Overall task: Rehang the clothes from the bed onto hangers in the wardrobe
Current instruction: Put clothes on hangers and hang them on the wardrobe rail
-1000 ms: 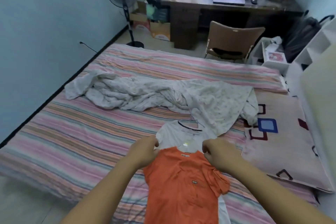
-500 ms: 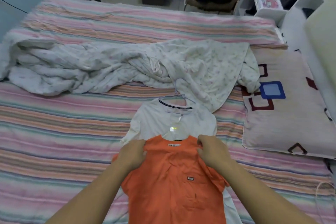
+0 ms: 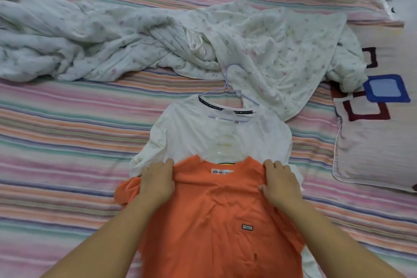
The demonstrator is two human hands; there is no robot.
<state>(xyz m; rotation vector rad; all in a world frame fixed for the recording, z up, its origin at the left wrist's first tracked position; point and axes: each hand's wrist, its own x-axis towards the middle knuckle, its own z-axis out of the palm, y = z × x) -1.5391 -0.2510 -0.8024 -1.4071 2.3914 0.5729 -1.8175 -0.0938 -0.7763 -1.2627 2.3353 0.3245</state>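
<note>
While curled, both hands' fingers grip orange shirt.

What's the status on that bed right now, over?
Left hand and right hand each grip a shoulder of the orange cotton t-shirt. It lies over the white t-shirt on its pale wire hanger. Nothing in the way.

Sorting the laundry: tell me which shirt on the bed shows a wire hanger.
The white T-shirt: a wire hanger pokes from its collar. The orange T-shirt shows none.
</note>
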